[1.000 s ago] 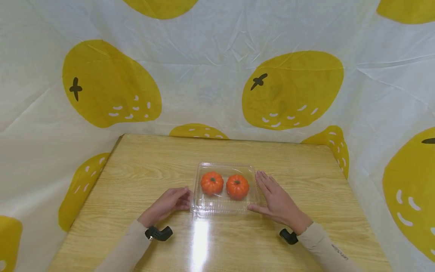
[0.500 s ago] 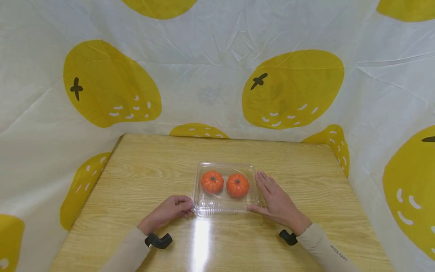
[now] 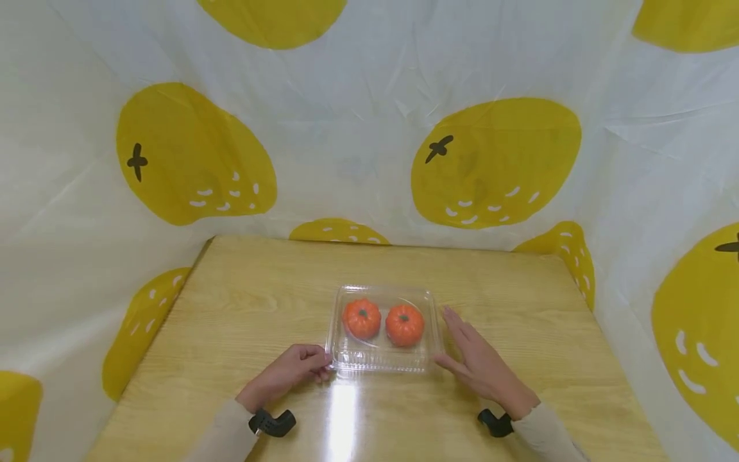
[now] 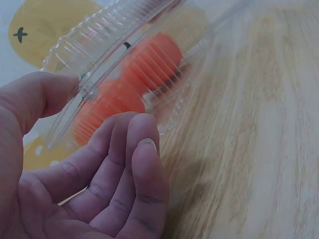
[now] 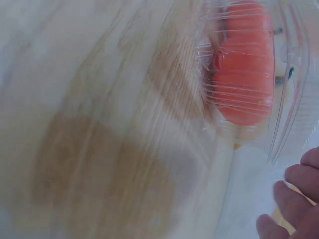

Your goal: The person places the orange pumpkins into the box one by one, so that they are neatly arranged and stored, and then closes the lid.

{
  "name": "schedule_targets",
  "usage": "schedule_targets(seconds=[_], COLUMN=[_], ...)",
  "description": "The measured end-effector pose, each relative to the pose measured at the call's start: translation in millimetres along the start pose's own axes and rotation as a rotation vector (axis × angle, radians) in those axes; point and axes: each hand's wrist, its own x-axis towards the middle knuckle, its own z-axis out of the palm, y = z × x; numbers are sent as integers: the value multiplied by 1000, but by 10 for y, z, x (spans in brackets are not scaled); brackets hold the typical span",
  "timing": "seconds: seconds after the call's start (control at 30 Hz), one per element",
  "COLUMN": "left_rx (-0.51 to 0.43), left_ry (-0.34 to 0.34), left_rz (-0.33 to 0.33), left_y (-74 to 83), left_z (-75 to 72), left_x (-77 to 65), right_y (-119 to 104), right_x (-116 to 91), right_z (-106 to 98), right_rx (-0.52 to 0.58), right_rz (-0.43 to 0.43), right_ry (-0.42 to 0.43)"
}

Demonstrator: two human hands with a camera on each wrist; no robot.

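Observation:
A clear plastic clamshell container (image 3: 378,363) lies on the table with its lid down over the base. Inside it two small orange pumpkins (image 3: 405,326) sit side by side, stems up. My left hand (image 3: 288,373) is at the near left corner. In the left wrist view its thumb (image 4: 52,94) touches the rim seam while the other fingers curl just below, pinching the corner. My right hand (image 3: 485,369) lies to the right of the container with fingers extended; the right wrist view has its fingertips (image 5: 289,201) a little apart from the plastic wall.
The wooden table (image 3: 260,276) extends around the container on all sides. White cloth (image 3: 346,147) printed with yellow fruit hangs behind it and along both sides. A bright light reflection (image 3: 343,417) lies on the near tabletop.
My left hand has moved forward onto the container's near left corner, its thumb now on the rim. My right hand has drawn slightly away from the right side. The head view has tilted slightly.

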Motion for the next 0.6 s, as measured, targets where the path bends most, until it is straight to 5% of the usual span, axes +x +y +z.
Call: schedule_targets(seconds=[0.6], left_rx=[64], left_ry=[72], left_rz=[19], left_y=[25], left_z=[136], left_x=[-15], right_y=[-103], right_x=[-156], right_z=[129], right_rx=[519], right_rz=[390], right_ry=[-38])
